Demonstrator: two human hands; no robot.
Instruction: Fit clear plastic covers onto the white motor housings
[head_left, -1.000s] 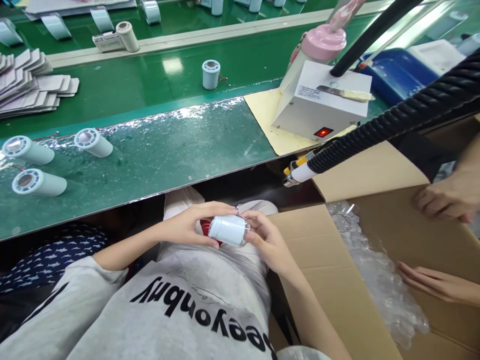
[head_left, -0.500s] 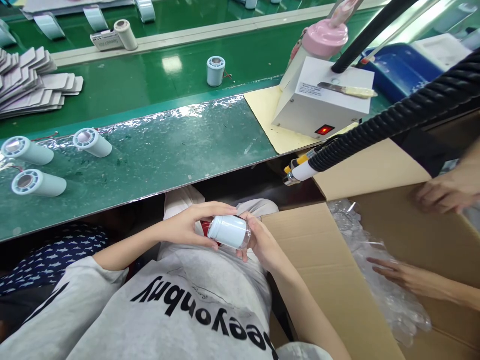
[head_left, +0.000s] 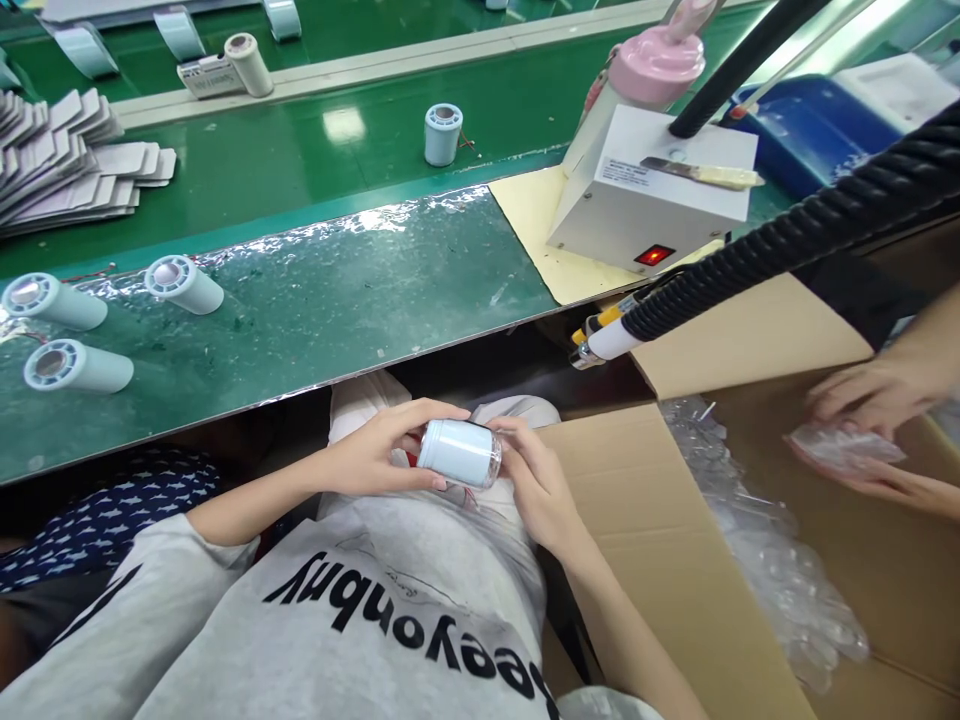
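In my lap I hold a pale blue cylinder part [head_left: 459, 452] lying sideways, wrapped in a clear plastic film. My left hand [head_left: 379, 450] grips its left end with the fingers curled over the top. My right hand [head_left: 534, 480] holds the right end, where the clear wrap sticks out. Both hands are below the front edge of the green workbench [head_left: 337, 290], above my grey printed shirt.
Three similar cylinders [head_left: 184, 283] lie on the bench at left, another [head_left: 442, 133] stands further back. A white box device [head_left: 652, 200] and a black corrugated hose [head_left: 787, 250] sit at right. An open cardboard carton [head_left: 675, 560] holds clear bags [head_left: 772, 570]; another person's hands [head_left: 870, 400] pick up one bag.
The cylinder has been turned slightly in my hands and my right fingers shifted on its end. The other person's hands came together over the carton and lifted a clear bag.
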